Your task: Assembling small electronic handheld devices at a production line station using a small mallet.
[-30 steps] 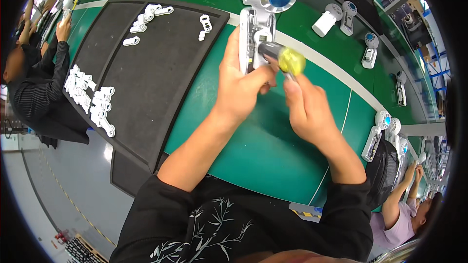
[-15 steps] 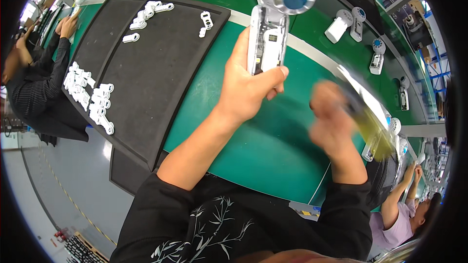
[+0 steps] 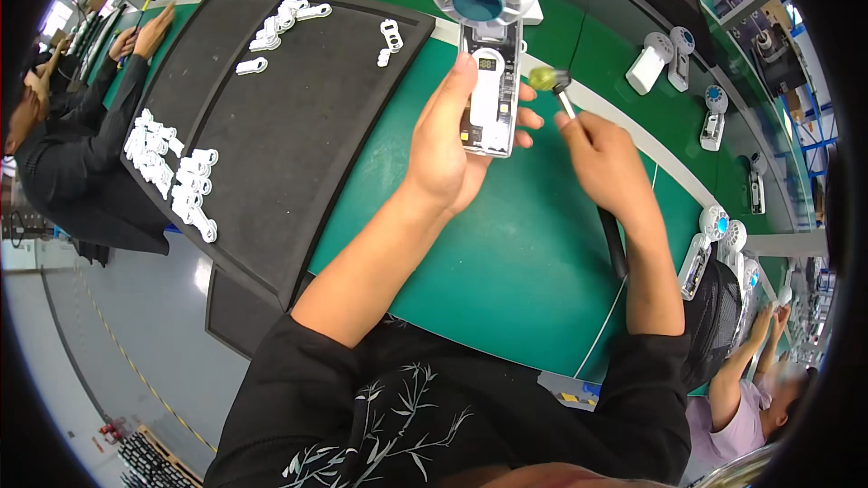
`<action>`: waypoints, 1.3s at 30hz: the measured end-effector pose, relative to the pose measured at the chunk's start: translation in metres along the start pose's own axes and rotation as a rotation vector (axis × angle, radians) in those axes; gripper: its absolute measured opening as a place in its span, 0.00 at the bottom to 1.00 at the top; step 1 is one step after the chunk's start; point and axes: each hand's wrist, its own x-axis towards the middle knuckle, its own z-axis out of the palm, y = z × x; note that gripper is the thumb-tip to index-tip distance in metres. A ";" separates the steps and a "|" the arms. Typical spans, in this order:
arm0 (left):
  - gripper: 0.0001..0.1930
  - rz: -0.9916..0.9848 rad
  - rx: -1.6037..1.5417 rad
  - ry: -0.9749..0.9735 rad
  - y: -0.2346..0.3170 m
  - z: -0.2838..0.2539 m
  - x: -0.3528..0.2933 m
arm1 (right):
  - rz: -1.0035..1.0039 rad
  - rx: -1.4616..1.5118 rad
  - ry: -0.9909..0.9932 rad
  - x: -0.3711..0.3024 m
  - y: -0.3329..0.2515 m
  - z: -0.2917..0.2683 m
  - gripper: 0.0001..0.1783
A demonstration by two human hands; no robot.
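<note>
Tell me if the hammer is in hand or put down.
In hand: the right hand grips the hammer, its yellow head showing above the fist and its black handle below.

On the white handheld device [image 3: 485, 99], between twelve and one o'clock from the middle of the view, a small dark display [image 3: 487, 64] bears a short row of light, digit-like characters, too small to read surely. No other lettering can be read.

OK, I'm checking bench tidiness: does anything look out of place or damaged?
The held white device shows no clear damage; the white pieces, though, look untidy, overlapping in jumbled heaps on the black tray.
</note>
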 end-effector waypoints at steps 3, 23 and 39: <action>0.20 -0.055 -0.018 -0.026 0.005 -0.004 -0.002 | -0.073 -0.076 -0.025 -0.001 0.009 0.013 0.20; 0.19 -0.011 0.288 -0.064 -0.005 0.001 -0.007 | 0.019 0.901 -0.276 -0.030 -0.027 0.024 0.20; 0.31 -0.099 0.244 -0.126 -0.017 0.000 -0.010 | -0.112 0.610 -0.270 -0.036 -0.019 0.028 0.22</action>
